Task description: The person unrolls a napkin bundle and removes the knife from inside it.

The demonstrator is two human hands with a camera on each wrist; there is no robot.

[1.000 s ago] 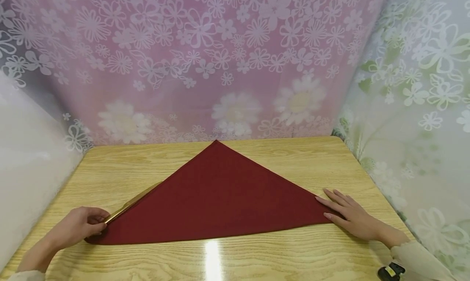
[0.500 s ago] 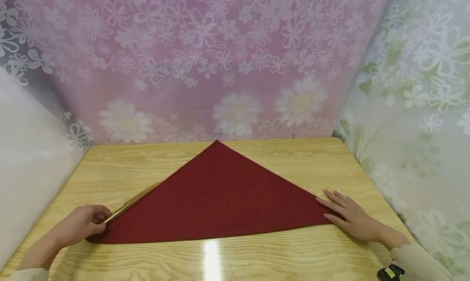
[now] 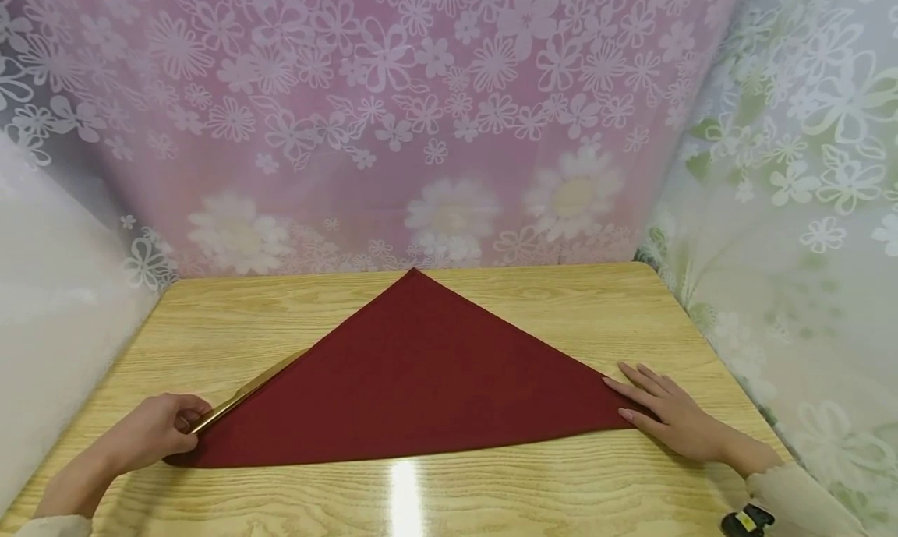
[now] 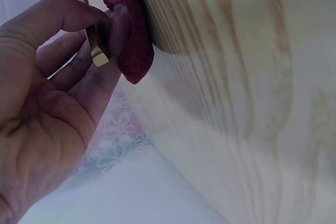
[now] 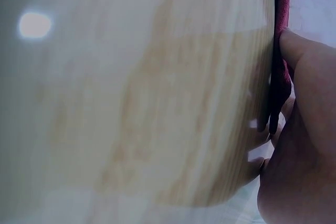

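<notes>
A dark red cloth napkin (image 3: 414, 373) lies folded into a wide triangle, its peak at the table's far edge. Along its left slanting edge runs a slim gold table knife (image 3: 245, 391), blade pointing away and partly against or under the cloth. My left hand (image 3: 157, 434) pinches the knife's handle end beside the left corner; in the left wrist view the square handle butt (image 4: 98, 56) sticks out past the thumb and fingers, near the rounded napkin corner (image 4: 137, 56). Fingers spread, my right hand (image 3: 669, 412) rests on the napkin's right corner, which it partly hides.
A wood-grain table (image 3: 491, 490) carries everything, with a bright light reflection near its front. Pink floral curtain (image 3: 421, 132) stands behind, and pale floral sheets (image 3: 807, 210) flank the sides. A small black device (image 3: 747, 519) sits by the right sleeve.
My left fingers have shifted slightly on the knife, and the knife has slid a little toward the left corner. My right hand and the napkin look unmoved.
</notes>
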